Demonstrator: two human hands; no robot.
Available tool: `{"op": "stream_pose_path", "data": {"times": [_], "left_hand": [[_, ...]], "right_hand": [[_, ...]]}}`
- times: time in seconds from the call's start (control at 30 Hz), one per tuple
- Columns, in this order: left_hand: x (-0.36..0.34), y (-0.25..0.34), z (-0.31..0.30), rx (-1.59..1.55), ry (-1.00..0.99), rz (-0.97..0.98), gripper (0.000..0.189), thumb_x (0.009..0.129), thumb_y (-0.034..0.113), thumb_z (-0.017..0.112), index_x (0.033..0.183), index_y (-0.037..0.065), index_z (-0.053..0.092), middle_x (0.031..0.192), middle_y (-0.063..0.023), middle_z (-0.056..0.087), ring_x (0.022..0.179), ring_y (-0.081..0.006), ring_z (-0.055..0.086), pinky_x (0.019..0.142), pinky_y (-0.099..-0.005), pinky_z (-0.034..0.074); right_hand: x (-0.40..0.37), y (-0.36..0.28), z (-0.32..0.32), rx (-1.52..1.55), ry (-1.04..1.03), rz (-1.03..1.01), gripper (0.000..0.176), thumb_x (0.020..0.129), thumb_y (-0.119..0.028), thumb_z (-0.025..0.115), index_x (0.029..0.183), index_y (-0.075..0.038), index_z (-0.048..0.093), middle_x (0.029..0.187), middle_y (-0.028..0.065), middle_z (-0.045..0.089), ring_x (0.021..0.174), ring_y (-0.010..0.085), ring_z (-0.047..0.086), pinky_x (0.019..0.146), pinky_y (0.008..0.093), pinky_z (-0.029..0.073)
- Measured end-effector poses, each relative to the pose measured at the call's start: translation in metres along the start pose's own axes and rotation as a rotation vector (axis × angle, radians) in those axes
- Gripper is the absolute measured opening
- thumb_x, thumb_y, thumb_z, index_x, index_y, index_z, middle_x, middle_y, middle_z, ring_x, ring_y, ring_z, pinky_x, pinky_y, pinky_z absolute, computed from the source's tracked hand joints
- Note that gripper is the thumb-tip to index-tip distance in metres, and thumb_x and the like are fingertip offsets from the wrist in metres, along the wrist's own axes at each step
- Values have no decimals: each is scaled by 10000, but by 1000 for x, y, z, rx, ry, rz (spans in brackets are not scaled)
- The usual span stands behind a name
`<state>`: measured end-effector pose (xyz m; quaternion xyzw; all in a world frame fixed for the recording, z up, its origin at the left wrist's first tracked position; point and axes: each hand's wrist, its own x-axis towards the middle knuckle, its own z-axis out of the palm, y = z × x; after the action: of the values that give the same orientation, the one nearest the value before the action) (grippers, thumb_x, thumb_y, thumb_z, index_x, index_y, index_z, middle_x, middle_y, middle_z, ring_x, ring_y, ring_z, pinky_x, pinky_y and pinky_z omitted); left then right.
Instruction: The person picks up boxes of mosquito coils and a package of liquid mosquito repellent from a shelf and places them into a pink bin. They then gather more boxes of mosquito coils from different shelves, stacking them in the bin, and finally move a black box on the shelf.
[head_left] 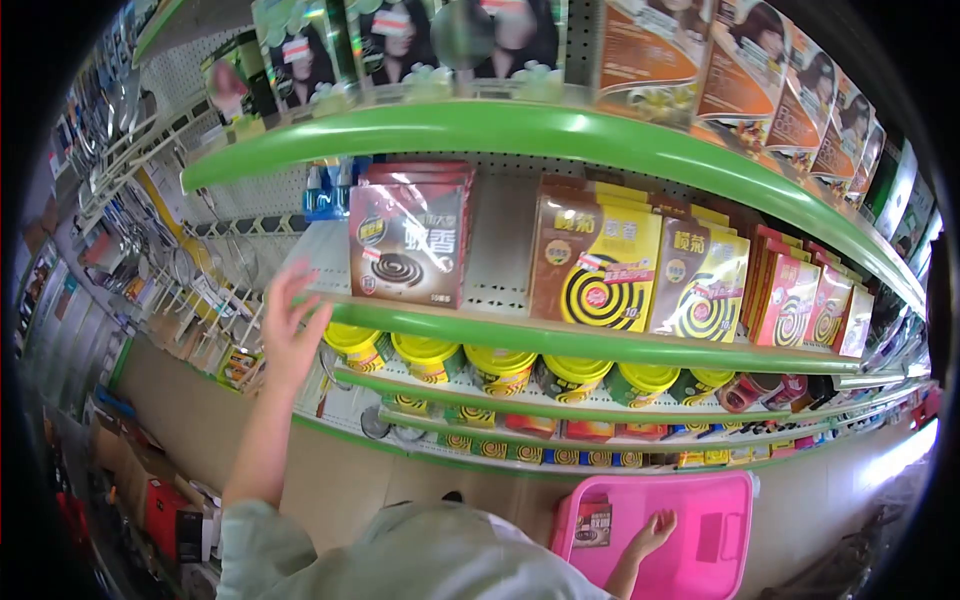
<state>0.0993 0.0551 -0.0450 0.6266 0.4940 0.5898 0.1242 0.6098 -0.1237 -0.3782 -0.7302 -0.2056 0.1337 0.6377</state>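
Note:
My left hand is raised at the left end of the middle shelf, fingers apart and holding nothing. Just right of it stands a stack of brownish-pink mosquito coil boxes, with a visible space between hand and boxes. Low on the right, my right hand hangs over a pink plastic bin, its fingers loosely curved with nothing in them. Inside that bin, near its left wall, lies a similar mosquito coil box.
Yellow-and-brown coil boxes and red-pink boxes line the same shelf. Yellow-lidded tubs stand below. A green shelf edge juts out above, carrying hair-product boxes. Hanging utensils and cardboard boxes are at left.

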Motion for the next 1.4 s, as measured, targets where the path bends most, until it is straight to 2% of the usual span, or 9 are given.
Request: {"op": "stream_pose_path", "data": {"times": [0.2, 0.4, 0.47, 0.63, 0.7, 0.73, 0.83, 1.23, 1.4], "left_hand": [[85, -43, 22, -198, -147, -145, 923, 663, 245, 730, 1341, 22, 145, 1281, -228, 325, 1202, -302, 344, 962, -409, 318], [107, -40, 16, -4, -345, -166, 1002, 633, 352, 742, 1338, -25, 139, 1289, -249, 331, 1206, -288, 348, 949, -379, 332], [108, -43, 16, -4, -347, -128, 999, 634, 353, 744, 1336, -28, 144, 1293, -245, 328, 1204, -286, 351, 931, -369, 352], [125, -49, 17, -78, -360, -34, 976, 656, 329, 745, 1344, -3, 138, 1314, -243, 294, 1199, -270, 350, 880, -341, 404], [134, -54, 23, -137, -410, 6, 970, 680, 320, 729, 1355, 19, 102, 1288, -216, 336, 1159, -251, 389, 841, -318, 423], [131, -31, 22, -139, -456, -122, 859, 729, 255, 682, 1358, 30, 143, 1314, -170, 331, 1230, -234, 302, 976, -331, 284], [132, -34, 30, -82, -512, 3, 864, 731, 235, 680, 1347, -7, 126, 1283, -163, 365, 1159, -217, 383, 928, -300, 331], [128, -36, 40, -237, -486, 85, 805, 721, 125, 684, 1321, -32, 171, 1253, -150, 384, 1131, -198, 412, 937, -300, 339], [113, -29, 34, -267, -400, 38, 838, 705, 113, 697, 1327, -22, 151, 1242, -152, 393, 1114, -195, 431, 921, -300, 362]], "right_hand": [[-48, -136, 36, 166, -141, -313, 272, 811, 9, 483, 1082, 31, 478, 914, 99, 564, 829, 167, 548, 748, 279, 447], [-109, -297, 107, 194, -821, -748, 334, 682, -18, 602, 1001, 43, 527, 967, 160, 576, 833, 248, 570, 779, 309, 439], [-119, -348, 137, 50, -909, -1008, 458, 670, -39, 633, 1097, 41, 488, 1062, 201, 532, 944, 307, 533, 806, 336, 434], [-134, -411, 241, -6, -807, -1124, 883, 668, -167, 698, 1308, 62, 135, 1303, 266, 261, 1207, 400, 281, 1000, 411, 262], [-130, -415, 284, -104, -690, -1030, 973, 644, -294, 720, 1293, 100, 111, 1315, 288, 223, 1226, 393, 257, 1009, 400, 259], [-123, -416, 302, -124, -769, -856, 1046, 606, -360, 733, 1287, 114, 97, 1308, 303, 226, 1222, 385, 273, 1005, 385, 273], [-110, -430, 325, -140, -943, -466, 1145, 519, -460, 759, 1267, 125, 120, 1245, 326, 325, 1171, 356, 377, 964, 343, 337], [-107, -411, 352, 319, -1105, -475, 913, 545, -144, 787, 1255, 66, 254, 1128, 165, 502, 1049, 215, 493, 900, 297, 390], [-111, -412, 341, 266, -1140, -439, 990, 516, -258, 796, 1248, 89, 227, 1148, 230, 481, 1052, 270, 506, 908, 306, 393]]}}
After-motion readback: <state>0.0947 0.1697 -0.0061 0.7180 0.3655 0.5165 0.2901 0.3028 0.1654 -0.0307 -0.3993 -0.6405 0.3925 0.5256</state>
